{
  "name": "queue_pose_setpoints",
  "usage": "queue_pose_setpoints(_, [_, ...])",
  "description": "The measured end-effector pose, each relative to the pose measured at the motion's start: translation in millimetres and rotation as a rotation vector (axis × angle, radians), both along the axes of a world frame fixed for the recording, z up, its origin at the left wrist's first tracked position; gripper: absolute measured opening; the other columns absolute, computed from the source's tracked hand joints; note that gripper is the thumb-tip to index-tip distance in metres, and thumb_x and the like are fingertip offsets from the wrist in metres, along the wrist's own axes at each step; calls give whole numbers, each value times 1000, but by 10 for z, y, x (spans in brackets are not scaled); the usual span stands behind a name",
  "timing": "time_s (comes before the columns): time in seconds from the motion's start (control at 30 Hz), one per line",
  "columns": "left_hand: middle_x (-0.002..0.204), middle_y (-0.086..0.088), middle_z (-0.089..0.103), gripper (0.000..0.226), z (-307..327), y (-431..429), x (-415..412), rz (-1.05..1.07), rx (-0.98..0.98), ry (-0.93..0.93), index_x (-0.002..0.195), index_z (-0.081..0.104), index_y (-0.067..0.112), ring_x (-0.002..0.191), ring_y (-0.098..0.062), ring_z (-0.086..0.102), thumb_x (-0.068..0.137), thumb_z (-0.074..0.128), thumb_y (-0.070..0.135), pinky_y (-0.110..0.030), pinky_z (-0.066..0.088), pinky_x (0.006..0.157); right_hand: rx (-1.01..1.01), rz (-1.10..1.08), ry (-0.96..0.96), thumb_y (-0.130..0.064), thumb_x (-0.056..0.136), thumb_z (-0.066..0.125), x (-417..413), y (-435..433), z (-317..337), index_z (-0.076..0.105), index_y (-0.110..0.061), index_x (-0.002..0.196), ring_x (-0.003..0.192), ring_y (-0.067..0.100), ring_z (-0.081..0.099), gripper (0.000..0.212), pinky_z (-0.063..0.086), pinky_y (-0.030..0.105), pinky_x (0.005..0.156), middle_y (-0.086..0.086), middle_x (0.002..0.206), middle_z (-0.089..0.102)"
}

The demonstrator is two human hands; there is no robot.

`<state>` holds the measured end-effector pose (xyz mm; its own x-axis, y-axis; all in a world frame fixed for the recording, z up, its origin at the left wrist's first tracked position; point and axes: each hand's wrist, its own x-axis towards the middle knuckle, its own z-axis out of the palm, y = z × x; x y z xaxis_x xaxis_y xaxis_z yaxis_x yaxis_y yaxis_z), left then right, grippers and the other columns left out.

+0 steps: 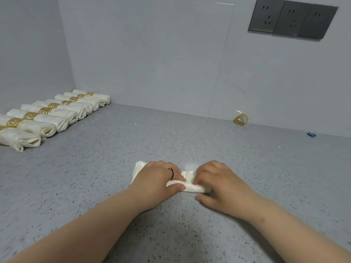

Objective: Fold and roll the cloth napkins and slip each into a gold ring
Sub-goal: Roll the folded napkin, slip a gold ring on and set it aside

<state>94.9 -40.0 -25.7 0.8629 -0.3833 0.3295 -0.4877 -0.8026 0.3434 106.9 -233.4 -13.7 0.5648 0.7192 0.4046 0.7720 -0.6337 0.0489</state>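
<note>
Both your hands sit on one white napkin [187, 184], partly rolled, lying on the speckled grey counter [171, 133] just in front of you. Your left hand [157, 179] pinches the roll between thumb and fingers, a ring on one finger. Your right hand [216, 182] has its fingers curled over the right end, thumb flat on the counter beside it. A row of finished rolled napkins [55, 114], each in a patterned gold band, lies far left along the wall. One loose gold ring [240, 119] stands by the back wall, well apart. Wall sockets [292, 19] sit upper right.
</note>
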Motion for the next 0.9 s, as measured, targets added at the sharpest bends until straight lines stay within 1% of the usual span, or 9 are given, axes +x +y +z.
queue_pose_setpoints(0.07, [121, 22, 55, 63, 0, -4, 13, 6, 6, 30, 113, 64, 36, 110, 0, 46, 67, 29, 63, -2, 19, 83, -42, -25, 64, -35, 74, 49, -9, 14, 11, 66, -19, 77, 76, 12, 59, 24, 48, 22, 64, -7, 78, 64])
queue_pose_setpoints(0.17, [122, 22, 54, 52, 13, -19, 15, 13, 4, 53, 113, 64, 35, 110, -1, 45, 75, 34, 55, -8, 19, 84, 56, -124, 358, -22, 86, 59, 31, 35, 117, 69, -15, 95, 84, 7, 53, 15, 42, 20, 78, -7, 92, 62])
queue_pose_setpoints(0.27, [127, 21, 50, 41, 18, -24, 10, 17, 44, 63, 117, 62, 32, 115, -3, 42, 91, 37, 50, -10, 17, 86, 286, -226, 702, -13, 84, 64, 161, 49, 185, 71, -15, 89, 68, -1, 52, 9, 40, 12, 67, -11, 78, 61])
queue_pose_setpoints(0.37, [130, 20, 49, 38, 19, -29, 21, 25, 66, 53, 118, 61, 29, 117, -4, 41, 95, 36, 45, -10, 16, 86, 406, -266, 880, -8, 84, 64, 243, 124, 180, 68, -21, 78, 70, 2, 52, 15, 41, 12, 67, -9, 79, 61])
queue_pose_setpoints(0.43, [131, 20, 48, 38, 26, -30, 25, 30, 90, 42, 119, 61, 28, 118, -5, 41, 95, 36, 45, -12, 18, 90, 405, -297, 874, -11, 85, 62, 258, 159, 160, 65, -22, 89, 77, 3, 49, 12, 39, 12, 70, -10, 88, 56])
queue_pose_setpoints(0.53, [130, 21, 47, 35, 25, -35, 31, 43, 116, 39, 120, 60, 27, 117, -5, 41, 94, 42, 42, -14, 20, 94, 350, -345, 859, -16, 88, 60, 253, 158, 134, 57, -15, 120, 88, 4, 48, 32, 37, 11, 73, -7, 100, 52])
queue_pose_setpoints(0.67, [124, 16, 52, 38, 99, -70, 56, 73, 81, 50, 121, 55, 27, 112, -5, 46, 88, 52, 44, -16, 28, 91, 316, -348, 792, -12, 88, 56, 204, 202, 144, 63, -13, 104, 65, 0, 44, 17, 34, 11, 56, -11, 77, 49])
queue_pose_setpoints(0.8, [135, 7, 46, 66, 153, -147, 159, 78, 112, 93, 137, 36, 24, 121, -13, 43, 81, 58, 51, -23, 32, 97, 314, -325, 635, -13, 88, 56, 161, 186, 58, 61, -23, 93, 88, 9, 46, 12, 34, 20, 75, -17, 80, 49])
queue_pose_setpoints(0.9, [122, 4, 56, 46, 100, -209, 210, 93, 139, 91, 123, 53, 23, 113, -14, 45, 86, 52, 50, -24, 31, 91, 342, -309, 568, -15, 88, 56, 154, 162, 14, 65, -17, 99, 90, 6, 43, 14, 31, 15, 74, -24, 79, 45])
